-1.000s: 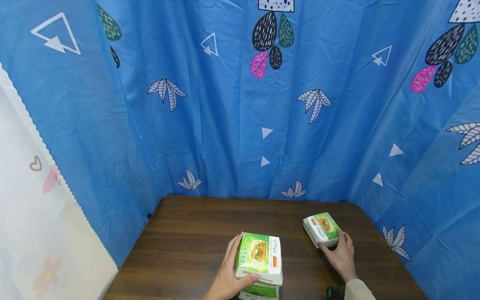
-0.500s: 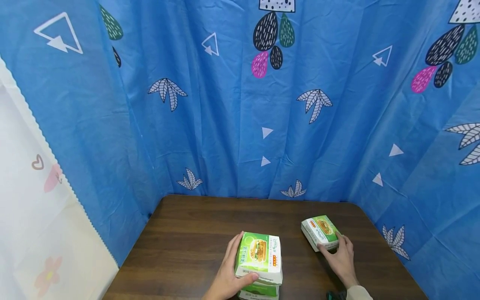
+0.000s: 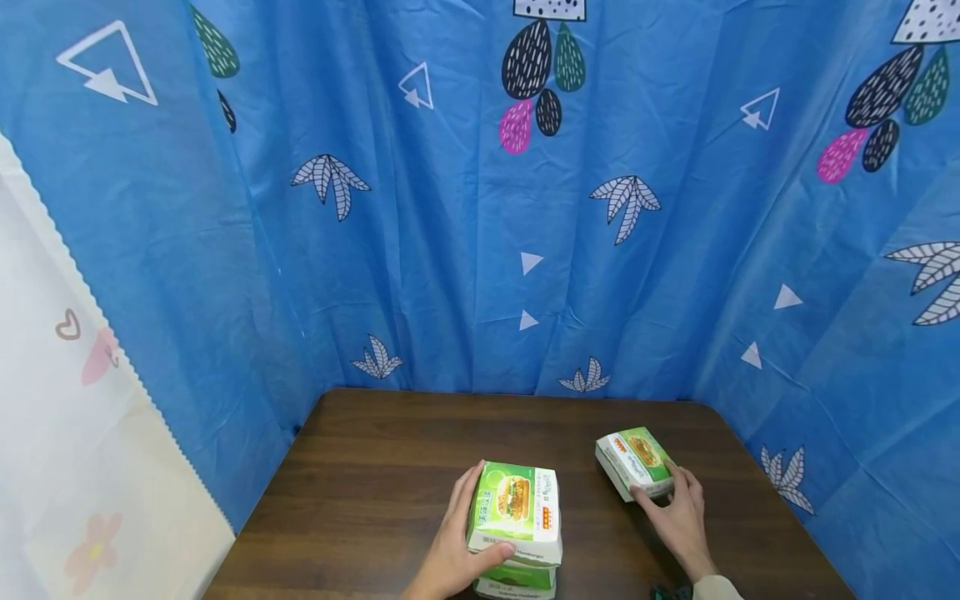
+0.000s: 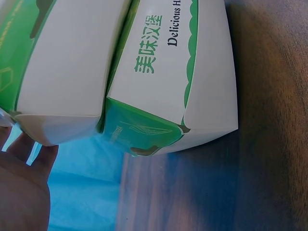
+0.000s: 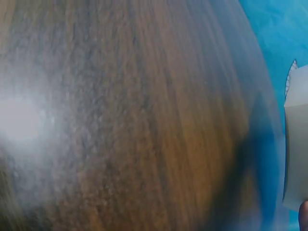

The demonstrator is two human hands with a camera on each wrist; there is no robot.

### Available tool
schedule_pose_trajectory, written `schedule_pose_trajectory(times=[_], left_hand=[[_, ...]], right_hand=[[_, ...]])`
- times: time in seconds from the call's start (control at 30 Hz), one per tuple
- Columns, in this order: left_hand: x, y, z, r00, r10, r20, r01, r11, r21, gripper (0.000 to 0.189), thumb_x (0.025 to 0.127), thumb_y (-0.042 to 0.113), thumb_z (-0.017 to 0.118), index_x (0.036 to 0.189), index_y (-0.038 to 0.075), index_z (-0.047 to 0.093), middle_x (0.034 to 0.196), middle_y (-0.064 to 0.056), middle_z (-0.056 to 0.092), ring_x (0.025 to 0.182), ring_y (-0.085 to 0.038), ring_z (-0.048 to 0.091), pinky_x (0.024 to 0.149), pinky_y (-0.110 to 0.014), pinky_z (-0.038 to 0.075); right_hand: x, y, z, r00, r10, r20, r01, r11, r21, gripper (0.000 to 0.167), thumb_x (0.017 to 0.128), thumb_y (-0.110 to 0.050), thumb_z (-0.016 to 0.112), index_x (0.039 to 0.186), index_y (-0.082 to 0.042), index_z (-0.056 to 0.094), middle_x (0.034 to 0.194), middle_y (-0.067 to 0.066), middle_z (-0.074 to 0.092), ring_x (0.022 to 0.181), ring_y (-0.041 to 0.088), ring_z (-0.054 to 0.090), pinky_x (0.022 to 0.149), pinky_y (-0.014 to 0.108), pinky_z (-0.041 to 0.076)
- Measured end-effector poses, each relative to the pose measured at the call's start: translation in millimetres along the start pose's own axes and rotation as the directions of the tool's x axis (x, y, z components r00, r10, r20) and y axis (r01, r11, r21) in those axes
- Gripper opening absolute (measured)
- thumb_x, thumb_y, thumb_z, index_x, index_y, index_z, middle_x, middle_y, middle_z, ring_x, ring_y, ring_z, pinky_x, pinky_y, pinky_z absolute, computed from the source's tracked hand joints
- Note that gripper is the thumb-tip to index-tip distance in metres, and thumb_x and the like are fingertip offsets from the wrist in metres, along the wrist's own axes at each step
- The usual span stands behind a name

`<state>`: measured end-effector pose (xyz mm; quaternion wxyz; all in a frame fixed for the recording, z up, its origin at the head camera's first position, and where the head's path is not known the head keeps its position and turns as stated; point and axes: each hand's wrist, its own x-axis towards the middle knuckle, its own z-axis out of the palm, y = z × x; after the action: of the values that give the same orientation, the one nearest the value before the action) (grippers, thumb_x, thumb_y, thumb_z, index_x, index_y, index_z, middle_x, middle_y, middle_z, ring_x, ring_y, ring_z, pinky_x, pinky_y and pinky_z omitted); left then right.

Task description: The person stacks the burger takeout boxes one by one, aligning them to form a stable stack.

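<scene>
My left hand [image 3: 457,542] grips a green-and-white hamburger box [image 3: 516,504], thumb at its near side and fingers along its left side. Beneath it sits a second hamburger box [image 3: 521,581], mostly hidden from above. In the left wrist view the upper box [image 4: 67,62] leans close against the lower box [image 4: 168,72], and the left hand's fingers [image 4: 45,156] reach round the upper one. To the right, my right hand [image 3: 681,517] pinches a third hamburger box [image 3: 633,462] at its near right corner. A pale side of that box [image 5: 297,149] and a fingertip [image 5: 303,216] edge into the right wrist view.
A dark brown wooden table [image 3: 390,467] carries the stack near its front. Blue patterned curtains [image 3: 450,250] hang along the back and right edges, a white one [image 3: 97,467] at left. A dark wrist device [image 3: 670,592] shows by the right sleeve [image 3: 715,588].
The right hand has shifted the third box a little to the left, and it now sits at a slightly different tilt. My left hand stays in place on the upper box.
</scene>
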<state>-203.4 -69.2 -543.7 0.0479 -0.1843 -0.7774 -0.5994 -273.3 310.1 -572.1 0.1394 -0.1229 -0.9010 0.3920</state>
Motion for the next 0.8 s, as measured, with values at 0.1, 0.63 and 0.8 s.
schedule_pose_trajectory(times=[0.1,0.63,0.8], left_hand=[[0.2,1.0,-0.2,1.000,-0.005,0.001,0.005,1.000,0.004,0.107,0.081,0.032,0.086,0.163,0.044,0.018,0.166,0.010,0.024,0.133,-0.017,0.043,0.104,-0.038,0.043],[0.2,2.5,-0.3,1.000,-0.026,0.005,0.026,1.000,-0.003,0.107,0.081,0.032,0.086,0.162,0.045,0.018,0.166,0.012,0.023,0.132,-0.018,0.043,0.104,-0.040,0.043],[-0.1,0.0,-1.2,1.000,0.000,0.017,0.000,1.000,0.028,0.108,0.083,0.034,0.085,0.164,0.042,0.014,0.166,0.008,0.023,0.132,-0.021,0.043,0.102,-0.041,0.044]], right_hand=[[-1.4,-3.5,-0.5,1.000,-0.005,0.002,0.005,1.000,0.025,0.095,0.091,-0.038,0.077,0.157,0.008,0.026,0.159,0.037,0.013,0.141,0.054,0.025,0.111,0.064,0.038],[-12.4,-19.8,-10.2,0.997,-0.070,-0.038,0.073,0.994,0.079,0.089,0.091,-0.030,0.080,0.155,0.007,0.031,0.158,0.036,0.017,0.142,0.051,0.027,0.112,0.059,0.041],[-16.2,-28.5,-14.4,0.993,-0.106,-0.048,0.109,0.992,0.067,0.089,0.091,-0.035,0.080,0.156,0.004,0.033,0.158,0.034,0.020,0.136,0.051,0.038,0.107,0.062,0.043]])
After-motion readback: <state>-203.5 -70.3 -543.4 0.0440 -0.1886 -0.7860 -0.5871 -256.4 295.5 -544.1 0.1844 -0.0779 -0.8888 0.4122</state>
